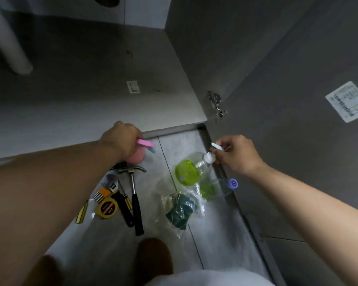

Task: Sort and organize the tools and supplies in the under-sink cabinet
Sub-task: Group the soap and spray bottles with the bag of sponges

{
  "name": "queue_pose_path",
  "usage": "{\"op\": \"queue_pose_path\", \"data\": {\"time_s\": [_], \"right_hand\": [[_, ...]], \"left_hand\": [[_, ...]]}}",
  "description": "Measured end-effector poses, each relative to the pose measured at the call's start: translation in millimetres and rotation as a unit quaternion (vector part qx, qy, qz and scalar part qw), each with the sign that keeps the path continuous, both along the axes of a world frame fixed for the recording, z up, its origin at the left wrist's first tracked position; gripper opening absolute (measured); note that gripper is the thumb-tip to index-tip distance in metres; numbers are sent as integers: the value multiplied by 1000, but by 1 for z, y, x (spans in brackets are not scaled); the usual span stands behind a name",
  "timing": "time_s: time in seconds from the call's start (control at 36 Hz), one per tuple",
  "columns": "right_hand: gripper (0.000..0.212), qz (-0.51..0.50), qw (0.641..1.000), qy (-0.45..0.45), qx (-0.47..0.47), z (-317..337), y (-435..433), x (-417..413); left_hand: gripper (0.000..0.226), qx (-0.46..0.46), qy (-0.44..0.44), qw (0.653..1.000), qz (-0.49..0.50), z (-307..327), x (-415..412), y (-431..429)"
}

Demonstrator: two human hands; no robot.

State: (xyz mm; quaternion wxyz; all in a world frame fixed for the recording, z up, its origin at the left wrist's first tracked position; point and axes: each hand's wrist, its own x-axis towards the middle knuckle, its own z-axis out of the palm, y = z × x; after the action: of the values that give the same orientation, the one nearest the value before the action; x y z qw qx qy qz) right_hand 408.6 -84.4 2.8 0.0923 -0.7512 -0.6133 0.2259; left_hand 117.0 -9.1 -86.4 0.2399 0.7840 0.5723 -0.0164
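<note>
Green liquid (187, 172) could spill if the clear bottle (203, 163), pinched by its pump (210, 157) in the right hand (237, 155), slips; left hand (120, 139) grips a pink bottle (135, 158).

The cabinet base (91, 85) is blocked at left by a pipe (7, 38); bare floor (151, 213) is left between hammer (135, 193) and bag (180, 209).

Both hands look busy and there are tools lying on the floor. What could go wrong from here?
1. The right grip pinches only the white pump top of the tilted bottle of green liquid; it might slip free or leak.
2. The hammer and tape measure lie loose on the floor in front of the person; a step could kick them.
3. The left grip holds a pink bottle, so no hand is free to catch a drop.
</note>
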Motion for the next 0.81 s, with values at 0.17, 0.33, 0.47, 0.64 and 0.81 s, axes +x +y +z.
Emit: {"op": "queue_pose_path", "data": {"time_s": [0.17,0.33,0.47,0.64,0.81], "right_hand": [[13,-26,996,-62,-52,-57,71,1],[16,-86,990,-104,-32,-95,117,10],[25,-117,989,-87,-11,-109,136,18],[29,-123,991,-53,24,-114,135,18],[32,-63,993,-72,63,-106,119,13]], "left_hand": [[20,13,-11,999,42,-11,-6,-2],[20,16,-98,991,86,-19,-9,-1],[16,18,-159,983,95,-22,-1,0],[19,-1,-218,970,109,-25,12,3],[19,-17,-247,964,96,-21,24,5]]}}
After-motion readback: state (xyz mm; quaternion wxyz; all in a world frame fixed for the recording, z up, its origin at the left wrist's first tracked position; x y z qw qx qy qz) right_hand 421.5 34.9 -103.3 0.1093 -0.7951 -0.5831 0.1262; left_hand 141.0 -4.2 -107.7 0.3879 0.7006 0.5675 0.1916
